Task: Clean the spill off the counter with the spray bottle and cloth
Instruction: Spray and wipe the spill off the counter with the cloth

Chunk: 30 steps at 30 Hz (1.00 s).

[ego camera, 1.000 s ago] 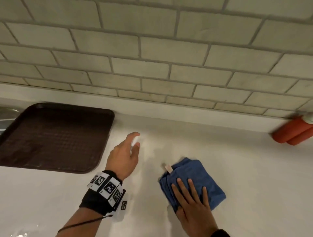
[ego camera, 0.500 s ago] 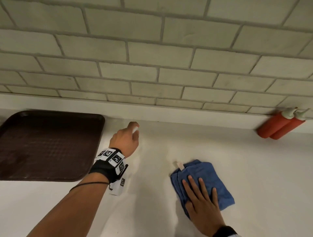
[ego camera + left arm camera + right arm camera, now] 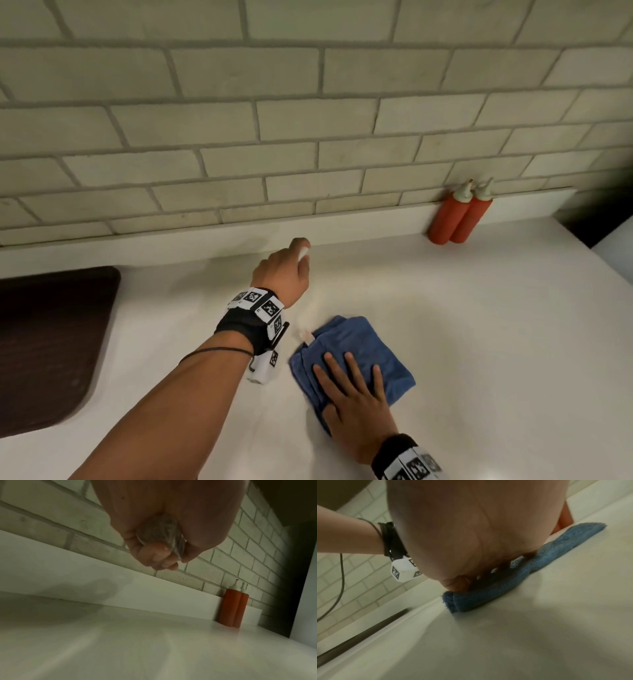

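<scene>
Left hand (image 3: 281, 274) nearer backsplash, spray bottle (image 3: 161, 534) gripped

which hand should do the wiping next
Probably the right hand: it lies flat on the blue cloth on the counter. The left hand grips the spray bottle.

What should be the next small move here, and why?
Probably slide the folded blue cloth forward over the white counter. The right hand already lies flat on it, and the left hand grips the small clear spray bottle just beyond.
</scene>
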Motion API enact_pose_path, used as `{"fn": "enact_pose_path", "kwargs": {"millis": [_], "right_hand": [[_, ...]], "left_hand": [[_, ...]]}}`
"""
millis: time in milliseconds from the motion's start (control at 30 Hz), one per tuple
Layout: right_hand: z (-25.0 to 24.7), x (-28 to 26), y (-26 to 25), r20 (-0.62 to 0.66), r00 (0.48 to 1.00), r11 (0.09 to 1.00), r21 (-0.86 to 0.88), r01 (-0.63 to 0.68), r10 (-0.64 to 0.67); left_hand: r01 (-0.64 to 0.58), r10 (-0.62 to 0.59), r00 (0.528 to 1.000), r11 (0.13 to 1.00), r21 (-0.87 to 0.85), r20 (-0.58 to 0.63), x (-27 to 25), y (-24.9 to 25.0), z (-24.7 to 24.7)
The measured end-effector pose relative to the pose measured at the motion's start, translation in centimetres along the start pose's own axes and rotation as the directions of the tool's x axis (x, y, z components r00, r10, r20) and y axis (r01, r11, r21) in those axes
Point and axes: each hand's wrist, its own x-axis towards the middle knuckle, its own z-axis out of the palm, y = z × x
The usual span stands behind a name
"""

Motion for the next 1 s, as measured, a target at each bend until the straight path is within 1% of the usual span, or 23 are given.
{"fn": "enact_pose_path", "kwargs": {"millis": [100, 200, 300, 367, 433, 500, 600, 700, 800, 900, 1000], "right_hand": [[0.5, -2.5, 3.5, -0.025, 0.998, 0.998, 0.045, -0.051, 0.052], [1.1, -4.3, 7.5, -0.052, 0.994, 0.994, 0.055, -0.096, 0.099], [0.3, -4.5, 10.9, 0.065, 0.98, 0.976, 0.092, -0.196, 0.19], [-1.1, -3.2, 13.0, 0.127, 0.966, 0.968, 0.083, -0.238, 0.226], [-2.5, -0.5, 14.6, 0.254, 0.941, 0.951, 0.153, -0.269, 0.226], [-3.2, 2.8, 15.7, 0.268, 0.928, 0.933, 0.182, -0.311, 0.257], [-4.7, 8.7, 16.6, 0.282, 0.922, 0.923, 0.202, -0.327, 0.265], [-5.6, 14.8, 15.7, 0.296, 0.922, 0.923, 0.215, -0.32, 0.25], [-6.3, 18.8, 12.5, 0.328, 0.928, 0.935, 0.236, -0.264, 0.18], [-5.9, 19.5, 8.2, 0.31, 0.95, 0.975, 0.19, -0.111, 0.048], [-4.4, 16.9, 4.0, 0.289, 0.954, 0.991, 0.128, 0.044, -0.079]], "left_hand": [[0.002, -0.002, 0.999, 1.0, 0.005, 0.035, 1.2, 2.5, 1.1], [-0.01, 0.007, 0.997, 0.999, 0.04, 0.071, 1.8, 3.8, 2.2], [0.008, -0.011, 0.998, 0.999, 0.035, 0.067, 2.1, 4.6, 2.6], [0.016, -0.016, 0.998, 1.0, 0.002, 0.058, 1.8, 4.8, 2.5], [0.013, -0.012, 0.999, 0.999, -0.029, 0.052, 1.1, 4.6, 2.3], [0.029, -0.027, 0.999, 0.998, -0.05, 0.039, 0.3, 3.8, 2.0], [0.08, -0.08, 0.997, 0.994, -0.07, 0.01, -1.3, 2.1, 1.6], [0.131, -0.134, 0.991, 0.988, -0.086, -0.024, -2.9, 0.1, 1.2], [0.19, -0.195, 0.979, 0.978, -0.089, -0.055, -4.1, -1.7, 0.8], [0.256, -0.265, 0.96, 0.962, -0.098, -0.089, -4.9, -3.2, 0.4], [0.305, -0.32, 0.941, 0.944, -0.127, -0.115, -5.6, -4.2, 0.1]]}}
